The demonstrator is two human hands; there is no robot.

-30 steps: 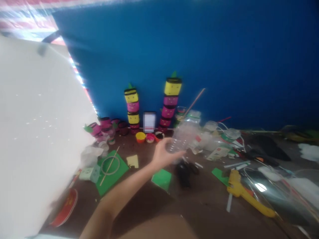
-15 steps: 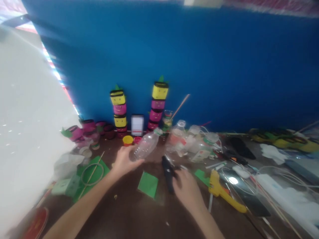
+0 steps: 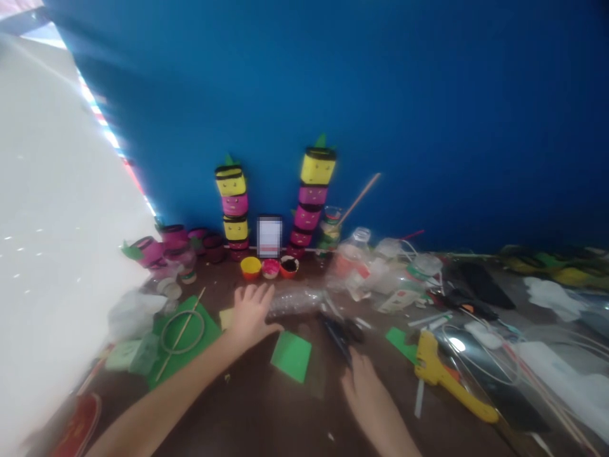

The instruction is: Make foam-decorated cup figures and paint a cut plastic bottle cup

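Observation:
My left hand is palm down with its fingers spread, by the near-left end of a clear plastic bottle lying on its side. Light contact between hand and bottle cannot be ruled out. My right hand is low over the table, its fingertips at the lower end of a dark, long-handled tool whose kind is blurred. No grip on that tool shows; the fingers look loosely stretched. Between the hands lies a green paper square. Small cups of yellow, pink and black paint stand behind the bottle.
Two stacked yellow and pink face towers stand against the blue wall. At right are a yellow glue gun, clear bottles, a phone and cables. At left, a ring and stick lie on green sheet.
The bottle has gone from tilted in my left hand to lying on the table, and the left fingers have spread. My right hand has drawn back towards me; the dark tool has turned slightly.

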